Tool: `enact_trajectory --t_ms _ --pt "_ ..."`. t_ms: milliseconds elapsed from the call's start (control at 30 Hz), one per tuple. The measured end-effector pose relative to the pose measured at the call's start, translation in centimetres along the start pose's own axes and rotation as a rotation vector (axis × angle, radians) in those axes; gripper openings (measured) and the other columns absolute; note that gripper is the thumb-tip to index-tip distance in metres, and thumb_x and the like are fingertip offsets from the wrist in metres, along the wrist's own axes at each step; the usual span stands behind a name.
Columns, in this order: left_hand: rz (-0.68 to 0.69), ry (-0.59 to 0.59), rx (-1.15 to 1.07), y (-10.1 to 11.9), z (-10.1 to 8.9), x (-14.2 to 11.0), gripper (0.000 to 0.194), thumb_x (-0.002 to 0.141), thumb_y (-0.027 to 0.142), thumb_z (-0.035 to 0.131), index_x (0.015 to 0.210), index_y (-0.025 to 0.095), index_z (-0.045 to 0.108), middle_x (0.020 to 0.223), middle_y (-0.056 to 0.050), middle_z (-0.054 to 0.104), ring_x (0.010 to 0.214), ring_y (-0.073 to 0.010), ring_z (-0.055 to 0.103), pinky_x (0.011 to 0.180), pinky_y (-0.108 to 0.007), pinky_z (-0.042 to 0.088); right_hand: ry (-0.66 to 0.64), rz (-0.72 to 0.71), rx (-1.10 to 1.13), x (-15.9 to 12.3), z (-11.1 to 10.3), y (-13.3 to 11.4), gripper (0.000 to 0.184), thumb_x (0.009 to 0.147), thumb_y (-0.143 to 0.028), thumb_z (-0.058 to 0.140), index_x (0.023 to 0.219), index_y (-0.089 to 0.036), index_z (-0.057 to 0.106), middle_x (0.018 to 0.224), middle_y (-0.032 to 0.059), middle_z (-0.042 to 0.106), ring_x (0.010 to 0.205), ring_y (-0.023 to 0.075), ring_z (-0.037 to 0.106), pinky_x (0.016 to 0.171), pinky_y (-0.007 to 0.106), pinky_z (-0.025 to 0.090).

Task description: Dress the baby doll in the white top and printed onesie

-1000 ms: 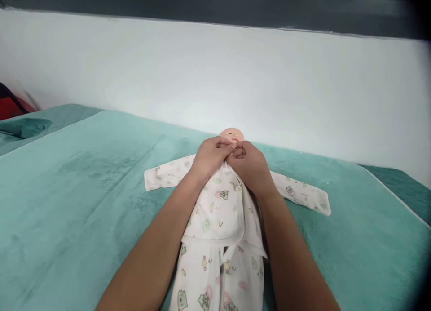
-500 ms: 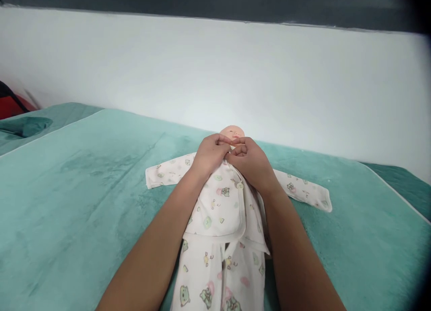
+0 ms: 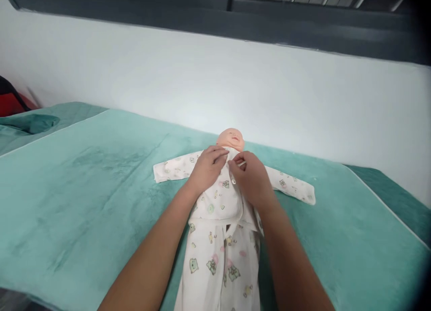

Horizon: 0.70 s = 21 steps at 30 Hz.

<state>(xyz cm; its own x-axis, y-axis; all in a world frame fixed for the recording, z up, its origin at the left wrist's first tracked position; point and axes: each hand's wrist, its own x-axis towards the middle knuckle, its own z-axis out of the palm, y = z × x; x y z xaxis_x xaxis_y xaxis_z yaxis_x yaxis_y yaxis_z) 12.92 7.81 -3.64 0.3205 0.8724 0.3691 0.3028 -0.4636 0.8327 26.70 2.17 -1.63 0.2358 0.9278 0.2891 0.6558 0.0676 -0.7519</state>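
A baby doll (image 3: 231,138) lies on its back, head at the far end, dressed in a white baby shirt (image 3: 215,207) with small animal prints. Its sleeves spread out to both sides. Matching trousers (image 3: 202,266) cover the legs toward me. My left hand (image 3: 208,167) rests on the upper chest, fingers stretched out near the collar. Close beside it, my right hand (image 3: 251,174) is closed, thumb and fingertips pinching the shirt's front edge just below the neck. A small round fastener (image 3: 233,181) shows on that edge by my right hand. The fingertips partly hide the neckline.
A green plush sheet (image 3: 111,180) with a pale seam covers the bed under the doll. Behind it stands a white wall (image 3: 151,73) with a dark window frame (image 3: 134,19) above. A red and black item (image 3: 11,102) sits at the far left.
Both hands have come down from the doll's neck onto the upper chest and moved slightly apart. The doll's face and collar now show more. The view has tilted up.
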Motion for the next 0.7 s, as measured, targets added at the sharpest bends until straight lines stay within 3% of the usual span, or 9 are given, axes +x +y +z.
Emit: enact_trajectory --t_ms 133,233,333,500,700 --pt "0.017 0.025 -0.088 -0.4 -0.4 -1.0 0.024 0.095 0.033 0.050 0.101 0.025 0.072 0.127 -0.004 0.064 0.123 -0.0199 0.057 0.109 -0.035 0.041 0.002 0.010 -0.062 -1.9 0.5 -0.3 0.029 0.081 -0.043 0.063 0.098 -0.022 0.053 0.101 0.0044 0.061 0.077 0.0184 0.055 0.070 0.033 0.043" --pt "0.032 0.026 -0.058 0.2 -0.5 -1.1 0.022 0.094 0.036 0.052 0.087 0.024 0.070 0.121 -0.003 0.067 0.119 -0.0207 0.057 0.108 -0.036 0.041 -0.033 0.065 0.008 -2.0 -0.2 0.0 0.028 0.081 -0.046 0.065 0.092 -0.023 0.053 0.088 0.0004 0.061 0.072 0.0170 0.053 0.067 0.032 0.042" --pt "0.050 -0.026 0.001 1.0 -0.6 -1.2 0.018 0.092 0.034 0.056 0.087 0.026 0.071 0.124 -0.001 0.066 0.122 -0.0217 0.055 0.110 -0.038 0.038 -0.092 0.101 0.098 -1.5 -0.9 0.6 0.027 0.083 -0.049 0.063 0.083 -0.023 0.055 0.072 -0.0028 0.057 0.065 0.0149 0.049 0.061 0.029 0.038" --pt "0.026 -0.071 0.009 1.5 -0.8 -1.3 0.015 0.090 0.033 0.059 0.086 0.026 0.071 0.130 -0.001 0.064 0.124 -0.0236 0.054 0.108 -0.039 0.039 -0.186 0.179 0.390 -1.0 -1.4 2.0 0.028 0.084 -0.050 0.065 0.080 -0.023 0.060 0.065 -0.0051 0.048 0.058 0.0115 0.039 0.054 0.025 0.029" --pt "0.019 -0.113 -0.048 1.2 -0.8 -1.3 0.015 0.089 0.034 0.060 0.085 0.023 0.069 0.136 -0.002 0.060 0.127 -0.0239 0.053 0.104 -0.037 0.041 -0.212 0.211 0.702 -0.7 -1.2 3.1 0.026 0.082 -0.045 0.069 0.078 -0.020 0.064 0.065 -0.0054 0.048 0.056 0.0085 0.039 0.052 0.023 0.030"
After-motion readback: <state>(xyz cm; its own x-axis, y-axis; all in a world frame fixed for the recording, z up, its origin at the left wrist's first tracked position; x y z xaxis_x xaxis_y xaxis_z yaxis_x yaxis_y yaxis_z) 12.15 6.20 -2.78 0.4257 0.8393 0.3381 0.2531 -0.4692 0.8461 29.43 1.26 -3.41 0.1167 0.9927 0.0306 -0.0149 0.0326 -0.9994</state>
